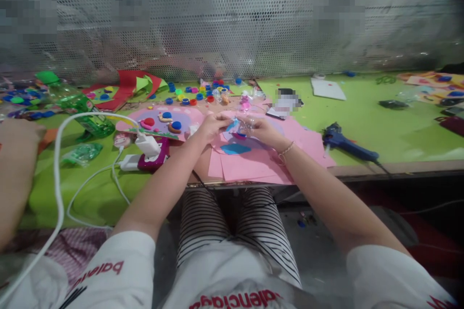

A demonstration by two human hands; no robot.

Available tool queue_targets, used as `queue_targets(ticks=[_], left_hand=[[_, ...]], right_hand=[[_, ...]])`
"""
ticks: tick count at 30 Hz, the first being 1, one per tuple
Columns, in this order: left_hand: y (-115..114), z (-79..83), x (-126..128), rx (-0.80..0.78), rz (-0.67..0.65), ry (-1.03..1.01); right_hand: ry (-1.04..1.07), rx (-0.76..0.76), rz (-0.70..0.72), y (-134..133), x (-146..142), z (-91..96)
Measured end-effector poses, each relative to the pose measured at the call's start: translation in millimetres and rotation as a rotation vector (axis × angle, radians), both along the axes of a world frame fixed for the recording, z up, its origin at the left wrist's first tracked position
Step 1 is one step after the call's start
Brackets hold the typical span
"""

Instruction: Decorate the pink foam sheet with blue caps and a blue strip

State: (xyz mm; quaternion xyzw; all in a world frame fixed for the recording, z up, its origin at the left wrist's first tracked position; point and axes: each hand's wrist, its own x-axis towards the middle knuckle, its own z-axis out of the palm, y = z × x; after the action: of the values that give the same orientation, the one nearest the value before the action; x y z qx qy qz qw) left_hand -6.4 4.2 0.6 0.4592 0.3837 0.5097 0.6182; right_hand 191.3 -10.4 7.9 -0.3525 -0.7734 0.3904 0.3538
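My left hand (213,125) pinches a small light-blue piece (232,124) above the pink sheets (257,169). Close beside it, my right hand (266,133) has its fingers closed on crinkled clear plastic (248,125), which seems to touch the blue piece. Under the hands lies a pink and lilac craft board, mostly covered, with a flat blue cutout (235,148) on it. To the left of my left hand is another lilac board (145,115) bearing snail shapes (166,117) with bottle-cap shells.
A blue glue gun (350,145) lies right on the green table. At left are a green bottle (78,106), a purple power strip (154,157) with a white cable (58,174), and another person's arm (16,169). Several bottle caps (194,101) lie behind, before a perforated metal panel (217,19).
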Motion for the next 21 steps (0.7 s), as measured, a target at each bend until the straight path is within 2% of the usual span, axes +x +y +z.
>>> queue_targets(ticks=[10,15,21], left_hand=[[0.1,3.0,-2.1,0.027,-0.065,-0.011],[1.8,0.9,-1.1,-0.012,-0.049,-0.060],[-0.4,1.0,-0.4,0.005,-0.073,-0.065]], right_hand=[[0.042,-0.059,-0.011,1.9,1.0,-0.1],[0.014,-0.020,-0.013,0.4,1.4,2.7],[-0.004,-0.014,-0.058,5.0,1.1,-4.6]])
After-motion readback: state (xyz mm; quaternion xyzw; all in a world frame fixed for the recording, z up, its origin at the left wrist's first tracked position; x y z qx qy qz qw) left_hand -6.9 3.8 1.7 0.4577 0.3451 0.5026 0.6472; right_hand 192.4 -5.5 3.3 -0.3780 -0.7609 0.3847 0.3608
